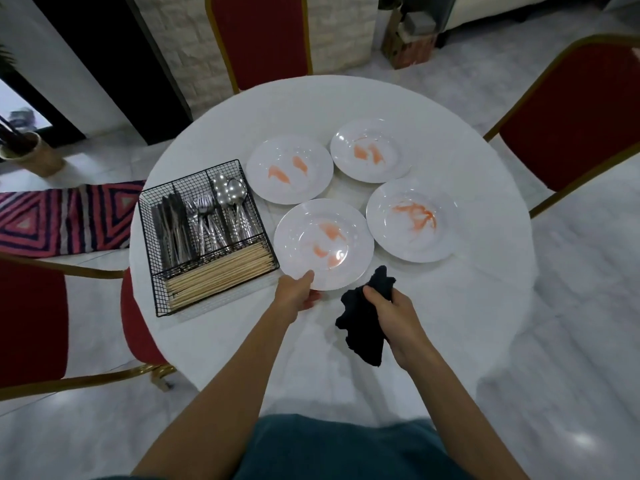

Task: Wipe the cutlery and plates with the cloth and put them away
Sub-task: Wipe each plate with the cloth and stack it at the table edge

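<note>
On plate [355, 259], left grip [298, 294]; in right grip [398, 313], cloth [363, 329]

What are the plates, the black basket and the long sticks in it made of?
Plates: glossy white, glinting, so probably glazed ceramic, maybe melamine. Basket: thin black wire grid, likely coated metal. Sticks: pale, matte, likely bamboo or wood.

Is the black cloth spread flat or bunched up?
Bunched up: the black cloth hangs crumpled in the grip of the right hand, its loose corners drooping.
</note>
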Demonstrator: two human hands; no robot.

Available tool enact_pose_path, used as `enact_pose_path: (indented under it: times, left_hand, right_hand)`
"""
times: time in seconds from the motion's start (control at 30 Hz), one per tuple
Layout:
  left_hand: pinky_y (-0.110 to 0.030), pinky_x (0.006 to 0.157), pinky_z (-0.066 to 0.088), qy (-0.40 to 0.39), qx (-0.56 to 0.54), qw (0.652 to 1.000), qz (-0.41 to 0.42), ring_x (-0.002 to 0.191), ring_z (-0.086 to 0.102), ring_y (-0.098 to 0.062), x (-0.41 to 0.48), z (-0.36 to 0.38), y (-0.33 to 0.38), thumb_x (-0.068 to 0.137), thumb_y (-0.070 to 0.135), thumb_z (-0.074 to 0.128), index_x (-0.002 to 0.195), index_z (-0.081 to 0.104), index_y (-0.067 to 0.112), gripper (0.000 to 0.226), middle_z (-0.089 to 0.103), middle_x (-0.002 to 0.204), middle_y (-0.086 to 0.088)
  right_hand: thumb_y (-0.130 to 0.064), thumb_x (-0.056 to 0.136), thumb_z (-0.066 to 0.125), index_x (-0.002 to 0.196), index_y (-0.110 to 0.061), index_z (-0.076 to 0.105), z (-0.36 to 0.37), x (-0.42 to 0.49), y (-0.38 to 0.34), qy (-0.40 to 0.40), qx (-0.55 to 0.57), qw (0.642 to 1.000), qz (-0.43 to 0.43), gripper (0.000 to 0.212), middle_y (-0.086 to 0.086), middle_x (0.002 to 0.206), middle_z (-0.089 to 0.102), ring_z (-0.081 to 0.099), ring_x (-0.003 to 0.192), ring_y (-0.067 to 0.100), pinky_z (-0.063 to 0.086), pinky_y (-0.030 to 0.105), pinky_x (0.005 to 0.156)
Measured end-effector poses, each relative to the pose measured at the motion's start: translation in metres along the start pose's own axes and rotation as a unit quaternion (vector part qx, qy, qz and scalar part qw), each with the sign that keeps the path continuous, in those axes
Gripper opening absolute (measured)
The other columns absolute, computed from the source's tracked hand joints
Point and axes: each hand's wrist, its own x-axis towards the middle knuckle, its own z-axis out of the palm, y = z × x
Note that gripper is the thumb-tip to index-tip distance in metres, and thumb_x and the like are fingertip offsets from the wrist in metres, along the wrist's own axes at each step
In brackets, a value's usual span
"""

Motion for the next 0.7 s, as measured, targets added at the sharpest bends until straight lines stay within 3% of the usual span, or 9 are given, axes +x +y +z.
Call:
enact_pose_path:
  times: [0.17, 0.3, 0.47, 0.57, 0.7]
  left_hand:
    - [-0.045, 0.088, 0.06, 0.07, -0.126, 0.989, 0.009, 0.108, 0.063, -0.033, 0.0, 0.028, -0.015, 0.089, 0.002, 0.068, 0.132, 0.057, 0.006, 0.045, 0.063, 0.123, -0.012]
    - [-0.042, 0.09, 0.058, 0.086, -0.18, 0.979, 0.036, 0.11, 0.062, -0.029, -0.016, 0.041, -0.029, 0.087, -0.01, 0.061, 0.126, 0.059, 0.004, 0.042, 0.065, 0.123, -0.01]
    - [-0.045, 0.091, 0.059, 0.117, -0.204, 0.971, 0.04, 0.107, 0.065, -0.03, -0.042, 0.048, -0.05, 0.083, -0.016, 0.051, 0.113, 0.06, 0.002, 0.035, 0.066, 0.112, -0.01]
    - [-0.049, 0.087, 0.061, 0.15, -0.211, 0.966, 0.021, 0.107, 0.063, -0.033, -0.055, 0.048, -0.06, 0.085, -0.009, 0.046, 0.125, 0.054, 0.004, 0.042, 0.062, 0.118, -0.011]
    - [-0.048, 0.092, 0.057, 0.241, -0.189, 0.952, 0.018, 0.107, 0.058, -0.028, -0.079, 0.052, -0.076, 0.103, 0.019, 0.041, 0.134, 0.048, 0.011, 0.033, 0.056, 0.12, -0.008]
  right_hand:
    - [-0.03, 0.098, 0.063, 0.106, -0.011, 0.068, -0.03, 0.005, -0.004, -0.004, -0.007, 1.0, 0.002, 0.021, 0.014, 0.105, 0.077, 0.074, 0.098, 0.034, 0.056, 0.054, 0.097]
    - [-0.029, 0.1, 0.062, 0.108, -0.015, 0.07, -0.049, 0.009, -0.013, -0.015, -0.019, 1.0, -0.018, 0.018, 0.014, 0.106, 0.077, 0.076, 0.093, 0.03, 0.06, 0.048, 0.089]
    - [-0.036, 0.1, 0.062, 0.111, -0.022, 0.073, -0.07, 0.014, -0.037, -0.033, -0.05, 0.997, -0.058, 0.02, 0.006, 0.1, 0.08, 0.076, 0.094, 0.028, 0.058, 0.054, 0.093]
    - [-0.032, 0.103, 0.058, 0.112, -0.018, 0.071, -0.076, 0.018, -0.053, -0.055, -0.076, 0.992, -0.086, 0.021, 0.012, 0.094, 0.079, 0.077, 0.087, 0.027, 0.059, 0.053, 0.091]
    - [-0.032, 0.103, 0.057, 0.111, -0.016, 0.07, -0.082, 0.025, -0.066, -0.085, -0.103, 0.984, -0.114, 0.022, 0.014, 0.099, 0.078, 0.078, 0.09, 0.026, 0.058, 0.051, 0.094]
